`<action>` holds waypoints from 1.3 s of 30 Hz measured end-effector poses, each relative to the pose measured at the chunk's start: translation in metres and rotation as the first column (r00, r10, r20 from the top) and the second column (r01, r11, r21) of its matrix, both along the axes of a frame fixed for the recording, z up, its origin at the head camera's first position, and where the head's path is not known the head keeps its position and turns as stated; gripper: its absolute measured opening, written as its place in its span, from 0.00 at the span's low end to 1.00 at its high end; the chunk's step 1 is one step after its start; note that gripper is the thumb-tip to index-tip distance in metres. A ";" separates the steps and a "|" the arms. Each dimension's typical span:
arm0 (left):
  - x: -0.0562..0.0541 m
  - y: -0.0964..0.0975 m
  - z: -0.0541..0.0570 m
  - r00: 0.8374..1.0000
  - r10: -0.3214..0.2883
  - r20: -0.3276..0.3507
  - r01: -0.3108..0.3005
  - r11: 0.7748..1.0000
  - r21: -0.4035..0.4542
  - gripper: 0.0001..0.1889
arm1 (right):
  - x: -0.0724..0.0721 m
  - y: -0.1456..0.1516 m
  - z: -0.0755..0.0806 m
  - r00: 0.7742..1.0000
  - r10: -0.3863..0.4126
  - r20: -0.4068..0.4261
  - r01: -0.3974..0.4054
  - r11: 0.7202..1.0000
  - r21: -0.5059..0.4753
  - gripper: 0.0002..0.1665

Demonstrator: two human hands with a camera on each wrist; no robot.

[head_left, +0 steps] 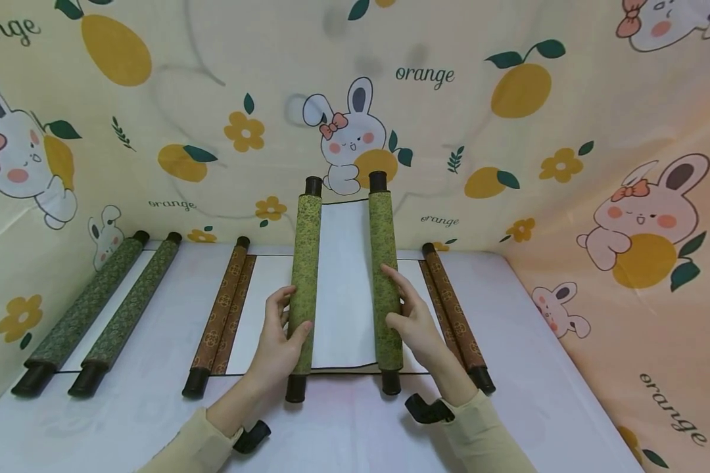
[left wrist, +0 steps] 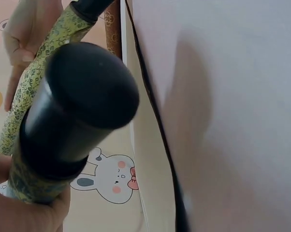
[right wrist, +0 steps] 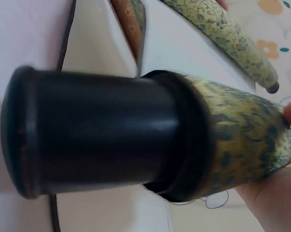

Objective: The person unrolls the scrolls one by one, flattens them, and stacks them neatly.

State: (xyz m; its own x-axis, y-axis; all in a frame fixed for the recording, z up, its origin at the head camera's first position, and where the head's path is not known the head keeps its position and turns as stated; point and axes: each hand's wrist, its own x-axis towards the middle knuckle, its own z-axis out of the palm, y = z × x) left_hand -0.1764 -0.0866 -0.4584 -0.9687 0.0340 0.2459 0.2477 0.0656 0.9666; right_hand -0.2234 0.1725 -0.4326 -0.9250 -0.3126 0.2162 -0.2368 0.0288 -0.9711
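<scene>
A hanging scroll with yellow-green patterned rolls is held partly unrolled in the middle of the head view, its white paper stretched between the two rolls. My left hand grips the left roll, thumb in front and fingers round the outer side. Round the right roll curls my right hand, its index finger lying along the front. Black knobs cap both rolls; one knob fills much of the left wrist view, another knob the right wrist view.
Behind the held scroll, a brown-patterned scroll lies spread on the white table, its other brown roll to the right. A dark green scroll lies partly open at the left. A bunny-and-orange printed cloth surrounds the table.
</scene>
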 end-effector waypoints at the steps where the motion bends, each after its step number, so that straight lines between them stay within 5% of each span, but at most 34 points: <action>1: 0.000 0.000 0.000 1.000 -0.006 -0.001 0.006 1.000 0.012 0.38 | 0.000 -0.001 0.000 1.000 -0.015 0.006 0.015 1.000 -0.005 0.57; 7: -0.002 0.000 -0.002 1.000 -0.026 0.010 0.025 0.994 0.106 0.38 | 0.001 -0.008 -0.005 0.998 -0.034 0.044 0.037 0.996 -0.083 0.56; 15: -0.001 0.000 -0.002 1.000 0.028 0.015 -0.029 0.991 0.130 0.35 | 0.007 -0.022 -0.013 0.997 -0.063 0.042 0.066 0.993 -0.094 0.52; 21: -0.001 0.001 -0.004 0.995 0.089 -0.034 -0.088 0.996 0.031 0.45 | 0.009 -0.027 -0.017 0.994 -0.090 0.058 0.093 0.995 -0.043 0.52; 32: -0.006 -0.005 -0.003 0.982 0.160 -0.102 -0.166 0.985 -0.053 0.41 | 0.005 -0.015 -0.010 0.999 -0.042 -0.015 0.042 0.999 -0.029 0.52; 39: -0.009 -0.016 0.000 0.992 0.115 -0.060 -0.118 0.992 -0.054 0.41 | 0.000 -0.002 -0.005 1.000 -0.013 0.006 0.013 1.000 0.004 0.49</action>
